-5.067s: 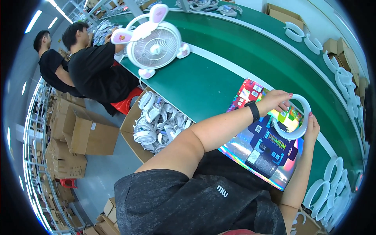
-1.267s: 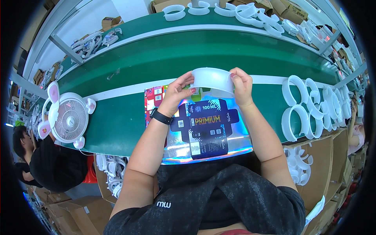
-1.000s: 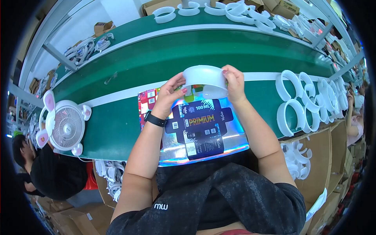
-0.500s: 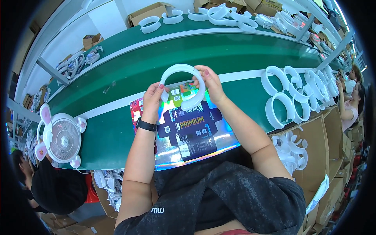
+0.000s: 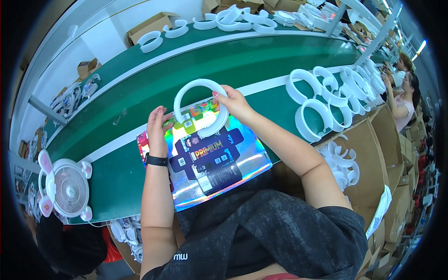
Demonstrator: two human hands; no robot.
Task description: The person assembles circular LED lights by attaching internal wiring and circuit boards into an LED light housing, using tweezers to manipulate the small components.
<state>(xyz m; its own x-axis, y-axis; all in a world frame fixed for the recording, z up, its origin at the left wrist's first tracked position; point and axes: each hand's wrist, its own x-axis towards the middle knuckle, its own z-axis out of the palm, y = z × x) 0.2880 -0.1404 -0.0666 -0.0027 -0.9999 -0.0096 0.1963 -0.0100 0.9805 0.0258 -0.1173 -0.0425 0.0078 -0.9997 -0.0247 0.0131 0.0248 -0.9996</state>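
A white plastic C-shaped ring (image 5: 199, 85) is held up over the bench by my right hand (image 5: 233, 103), whose thumb and fingers grip its right side. The ring's gap faces the lower left. My left hand (image 5: 158, 129) is off the ring, just left of it, with its fingers stretched upward and nothing in them. Below both hands lies a shiny printed sheet (image 5: 249, 161) with a dark unfolded box design on it; its near edge reaches my lap.
More white rings (image 5: 310, 119) stand grouped on the bench to the right. A cardboard box (image 5: 368, 154) of similar parts sits below them. At left is a white fan (image 5: 70, 186) with animal ears. Beyond the green belt (image 5: 154, 74), rings line a far shelf. Co-workers sit on both sides.
My left hand has let go of the ring and moved away to the left. The right hand keeps hold of it. The whole view has turned somewhat.
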